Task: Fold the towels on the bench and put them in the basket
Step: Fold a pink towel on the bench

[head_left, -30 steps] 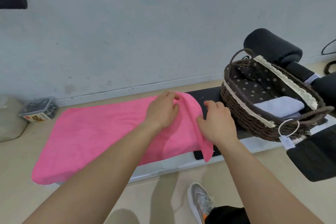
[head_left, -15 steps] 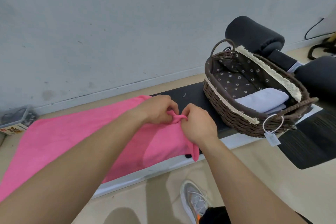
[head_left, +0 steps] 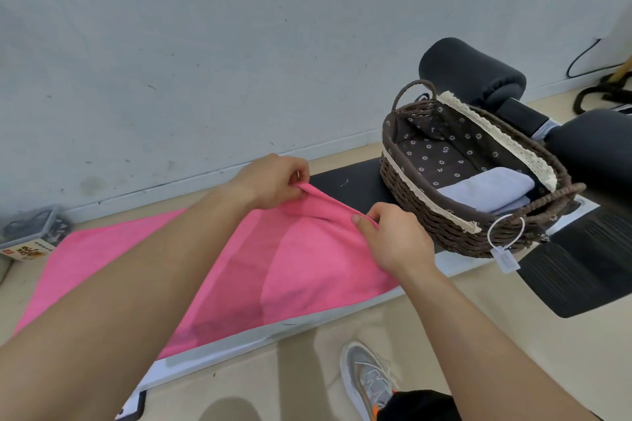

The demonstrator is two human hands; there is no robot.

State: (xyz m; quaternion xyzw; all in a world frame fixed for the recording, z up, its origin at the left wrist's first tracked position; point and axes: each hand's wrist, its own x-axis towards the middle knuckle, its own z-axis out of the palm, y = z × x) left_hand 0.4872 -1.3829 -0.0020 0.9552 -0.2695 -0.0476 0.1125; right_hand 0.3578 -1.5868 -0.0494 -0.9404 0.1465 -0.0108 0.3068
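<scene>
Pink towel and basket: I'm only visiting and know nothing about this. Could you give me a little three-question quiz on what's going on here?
1. True or false: the left hand and the right hand both pinch the same raised edge of the pink towel.
2. What lies in the basket? A nothing; B a folded pale towel; C a box.
3. Fill in: the basket stands on the black ___, to the right of the pink towel.

Key: 1 true; 2 B; 3 bench.
</scene>
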